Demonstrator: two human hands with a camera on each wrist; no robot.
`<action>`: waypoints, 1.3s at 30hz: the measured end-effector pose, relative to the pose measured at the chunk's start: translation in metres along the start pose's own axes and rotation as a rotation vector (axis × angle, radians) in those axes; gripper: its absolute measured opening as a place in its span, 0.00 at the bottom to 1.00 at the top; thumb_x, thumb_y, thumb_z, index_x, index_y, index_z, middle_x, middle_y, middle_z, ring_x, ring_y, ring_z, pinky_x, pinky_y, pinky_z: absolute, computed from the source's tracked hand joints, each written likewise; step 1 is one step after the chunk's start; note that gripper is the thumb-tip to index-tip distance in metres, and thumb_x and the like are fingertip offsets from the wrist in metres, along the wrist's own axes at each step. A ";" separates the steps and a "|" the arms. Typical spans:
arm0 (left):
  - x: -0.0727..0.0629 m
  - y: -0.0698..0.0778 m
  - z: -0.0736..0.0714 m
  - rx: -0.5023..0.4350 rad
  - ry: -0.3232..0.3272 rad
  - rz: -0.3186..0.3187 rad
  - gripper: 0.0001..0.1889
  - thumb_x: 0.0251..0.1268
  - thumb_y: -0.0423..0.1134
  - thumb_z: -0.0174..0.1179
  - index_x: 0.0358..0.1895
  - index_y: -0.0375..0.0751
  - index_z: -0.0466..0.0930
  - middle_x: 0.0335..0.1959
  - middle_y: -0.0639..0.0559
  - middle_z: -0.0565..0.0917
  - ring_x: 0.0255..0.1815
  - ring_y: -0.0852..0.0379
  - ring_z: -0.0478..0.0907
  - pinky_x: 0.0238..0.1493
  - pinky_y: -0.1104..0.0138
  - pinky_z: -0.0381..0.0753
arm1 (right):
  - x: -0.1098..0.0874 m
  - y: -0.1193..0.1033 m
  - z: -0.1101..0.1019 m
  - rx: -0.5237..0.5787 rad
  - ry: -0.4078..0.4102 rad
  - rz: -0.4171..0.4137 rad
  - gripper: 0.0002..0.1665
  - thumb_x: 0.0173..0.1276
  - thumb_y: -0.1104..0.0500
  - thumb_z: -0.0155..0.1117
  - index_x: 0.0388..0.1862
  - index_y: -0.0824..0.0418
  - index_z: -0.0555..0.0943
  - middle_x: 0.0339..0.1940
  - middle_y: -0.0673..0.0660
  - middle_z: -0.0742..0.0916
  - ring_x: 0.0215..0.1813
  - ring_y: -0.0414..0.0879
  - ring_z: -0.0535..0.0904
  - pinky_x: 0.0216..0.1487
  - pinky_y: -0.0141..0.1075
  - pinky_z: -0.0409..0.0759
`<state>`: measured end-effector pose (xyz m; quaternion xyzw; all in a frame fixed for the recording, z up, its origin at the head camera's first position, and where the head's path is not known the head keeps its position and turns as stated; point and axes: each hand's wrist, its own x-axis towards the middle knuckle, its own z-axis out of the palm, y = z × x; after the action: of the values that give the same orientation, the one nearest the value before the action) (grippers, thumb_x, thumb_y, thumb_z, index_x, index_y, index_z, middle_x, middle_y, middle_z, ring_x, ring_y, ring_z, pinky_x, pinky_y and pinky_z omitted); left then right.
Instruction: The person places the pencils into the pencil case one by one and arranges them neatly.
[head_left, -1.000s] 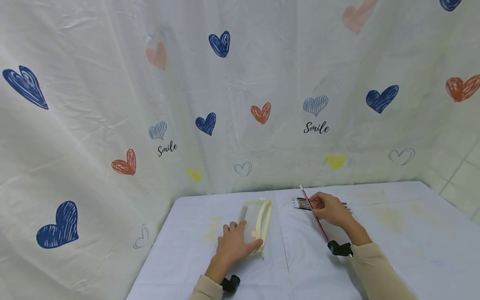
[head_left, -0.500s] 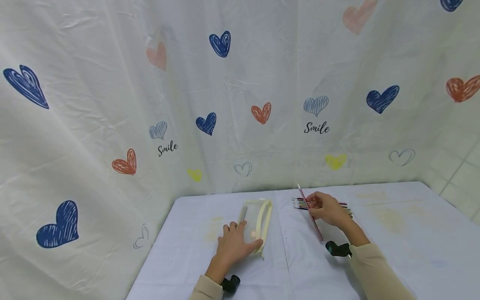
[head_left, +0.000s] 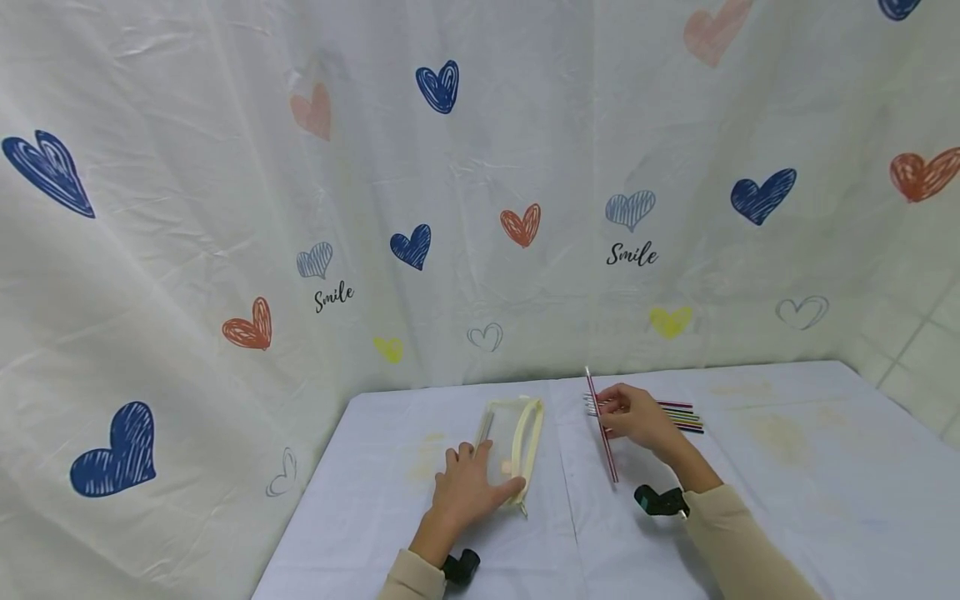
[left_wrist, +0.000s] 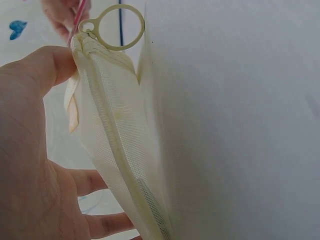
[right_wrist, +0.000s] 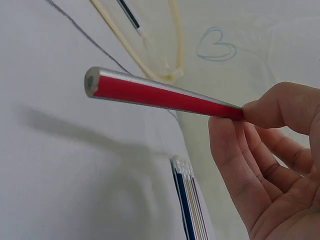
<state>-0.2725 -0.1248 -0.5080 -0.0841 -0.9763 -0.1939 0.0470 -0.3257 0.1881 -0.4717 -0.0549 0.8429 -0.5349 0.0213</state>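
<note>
On my feed a white cloth covers the bench; behind it I see a pale curtain printed with coloured hearts and "Smile"; right of the bench, pale tiles.

Head cam: high, faces fwd + down, wide on table, curtain beyond. L wrist cam: tight on L hand & pouch, turned sideways, table on view's R. R wrist cam: tight on R hand & red pencil, also sideways, table on view's L. All 3 share pouch, pencil + R hand.
</note>
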 end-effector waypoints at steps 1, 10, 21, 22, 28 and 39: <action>0.000 0.000 0.000 0.000 0.000 0.000 0.48 0.54 0.76 0.61 0.72 0.47 0.71 0.61 0.38 0.74 0.60 0.40 0.68 0.45 0.38 0.74 | 0.000 0.000 0.002 0.013 -0.002 0.010 0.23 0.71 0.65 0.64 0.62 0.69 0.74 0.44 0.62 0.83 0.41 0.48 0.84 0.46 0.43 0.88; 0.000 0.000 -0.001 -0.006 0.002 0.001 0.48 0.54 0.75 0.61 0.72 0.47 0.72 0.60 0.38 0.75 0.59 0.40 0.69 0.44 0.38 0.74 | 0.000 -0.004 0.019 0.114 -0.014 0.067 0.22 0.70 0.68 0.64 0.61 0.71 0.74 0.44 0.63 0.84 0.40 0.48 0.83 0.47 0.45 0.88; 0.000 -0.001 0.000 -0.016 -0.003 -0.001 0.48 0.53 0.76 0.61 0.72 0.47 0.72 0.60 0.38 0.75 0.59 0.40 0.69 0.45 0.38 0.74 | 0.000 -0.007 0.041 0.139 -0.023 0.135 0.22 0.68 0.67 0.67 0.59 0.70 0.75 0.42 0.63 0.84 0.38 0.48 0.84 0.44 0.43 0.88; 0.000 -0.001 0.000 -0.015 -0.003 -0.002 0.48 0.53 0.76 0.61 0.73 0.48 0.72 0.60 0.38 0.75 0.59 0.40 0.69 0.45 0.38 0.74 | 0.000 -0.007 0.043 0.142 -0.028 0.133 0.22 0.68 0.68 0.67 0.59 0.71 0.75 0.43 0.63 0.84 0.38 0.48 0.84 0.44 0.43 0.88; 0.000 -0.001 0.001 -0.010 0.007 0.000 0.48 0.52 0.77 0.61 0.72 0.48 0.72 0.60 0.38 0.75 0.58 0.41 0.69 0.45 0.40 0.74 | -0.002 -0.010 0.053 0.155 -0.029 0.133 0.22 0.66 0.69 0.67 0.58 0.72 0.75 0.42 0.64 0.83 0.37 0.48 0.84 0.42 0.44 0.88; 0.002 -0.003 0.006 0.003 0.029 0.009 0.48 0.54 0.76 0.60 0.71 0.47 0.72 0.59 0.40 0.75 0.59 0.41 0.68 0.46 0.38 0.74 | -0.004 -0.009 0.069 0.180 -0.062 0.135 0.20 0.66 0.70 0.66 0.57 0.73 0.76 0.40 0.63 0.84 0.35 0.48 0.85 0.40 0.44 0.88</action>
<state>-0.2757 -0.1251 -0.5148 -0.0855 -0.9755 -0.1932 0.0620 -0.3143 0.1228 -0.4932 -0.0124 0.7921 -0.6039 0.0883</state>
